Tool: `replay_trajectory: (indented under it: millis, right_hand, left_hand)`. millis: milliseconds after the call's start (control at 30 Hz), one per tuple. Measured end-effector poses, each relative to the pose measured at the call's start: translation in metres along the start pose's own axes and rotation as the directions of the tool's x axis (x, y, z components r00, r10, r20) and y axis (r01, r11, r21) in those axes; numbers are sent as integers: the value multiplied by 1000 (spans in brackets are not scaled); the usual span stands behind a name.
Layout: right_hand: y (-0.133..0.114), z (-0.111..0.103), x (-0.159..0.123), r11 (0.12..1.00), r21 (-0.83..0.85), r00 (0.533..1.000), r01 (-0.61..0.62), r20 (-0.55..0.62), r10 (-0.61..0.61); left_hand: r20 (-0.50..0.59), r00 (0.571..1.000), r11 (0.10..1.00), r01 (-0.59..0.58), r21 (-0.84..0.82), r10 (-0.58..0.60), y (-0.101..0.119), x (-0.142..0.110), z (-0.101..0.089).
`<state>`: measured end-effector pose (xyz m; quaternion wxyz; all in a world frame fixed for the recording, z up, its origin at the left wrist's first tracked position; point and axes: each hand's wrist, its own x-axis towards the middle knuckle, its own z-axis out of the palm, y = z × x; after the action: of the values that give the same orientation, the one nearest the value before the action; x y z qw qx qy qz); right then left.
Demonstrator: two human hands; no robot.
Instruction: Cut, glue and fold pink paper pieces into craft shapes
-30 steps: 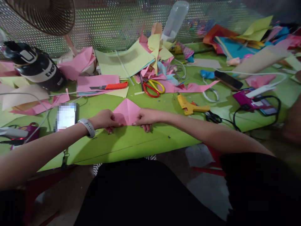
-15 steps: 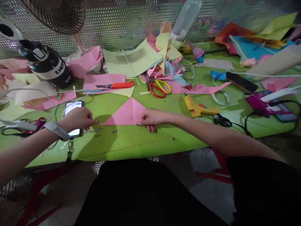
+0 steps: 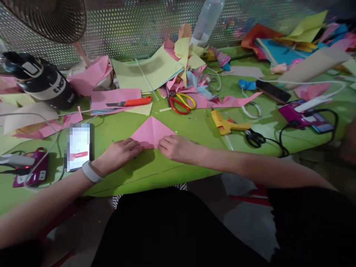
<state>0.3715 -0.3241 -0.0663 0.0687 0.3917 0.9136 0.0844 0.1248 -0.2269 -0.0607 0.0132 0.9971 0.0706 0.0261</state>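
Observation:
A pink sheet of paper point(image 3: 152, 133), folded into a triangle with a crease down its middle, lies on the green table with its peak pointing away from me. On its left corner is my left hand point(image 3: 124, 154), fingers close together and gripping the lower edge. My right hand point(image 3: 178, 149) has curled fingers on the right part of that edge, its thumb hidden. Beyond the paper are a red box cutter point(image 3: 137, 101) and scissors point(image 3: 180, 105) with red and yellow handles. Left of my left hand lies a phone point(image 3: 79, 146) with its screen lit.
A yellow glue gun point(image 3: 226, 124) lies to the right, near a purple power bank point(image 3: 292, 115) with cables. Paper scraps point(image 3: 191, 81) and yellow-green sheets point(image 3: 150, 72) are heaped at the back. A black bottle point(image 3: 46, 81) and a fan point(image 3: 47, 18) stand at the back left.
My left hand has moved right, from the tip of the paper's left corner onto the paper. The right hand stays at the lower edge. The view has shifted slightly.

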Motion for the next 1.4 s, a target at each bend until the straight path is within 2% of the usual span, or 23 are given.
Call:
replay_trajectory:
  millis: [100, 233, 433, 633, 833, 967, 1067, 1167, 1300, 1400]
  right_hand:
    - [0, 2, -1, 999, -38, 1000, 18, -17, -19]
    - [5, -1, -1, 999, 39, 1000, -2, -29, 3]
    - [9, -4, 5, 999, 31, 998, 41, 52, -43]
    - [11, -1, 5, 995, 95, 1000, 11, 6, -12]
    - [5, 12, -2, 994, 70, 984, -80, -154, 90]
    - [-2, 24, -6, 991, 44, 942, -123, -310, 131]
    - [-4, 32, -6, 980, 93, 904, -177, -379, 200]
    - [-4, 35, -4, 945, 206, 891, -252, -332, 310]
    - [0, 32, 0, 852, 366, 876, -374, -163, 454]
    - [6, 25, 2, 767, 481, 865, -424, -36, 501]
  left_hand:
    - [-14, 999, 996, -29, 79, 30, -2, 2, 1]
    - [-62, 995, 982, -63, 180, 75, -1, 5, 4]
    - [-63, 975, 927, -181, 328, 212, -1, 9, 3]
    - [-73, 970, 903, -185, 388, 231, 1, 11, 2]
    - [-130, 984, 950, -79, 303, 123, 4, 8, 4]
    - [-155, 988, 980, 18, 200, 14, 9, 6, 10]
    - [-174, 980, 986, 119, 119, -97, 10, 8, 15]
    - [-178, 959, 974, 227, 11, -221, 8, 13, 17]
    - [-106, 933, 936, 333, -118, -345, 5, 20, 14]
    - [-36, 919, 909, 383, -162, -393, 3, 24, 10]
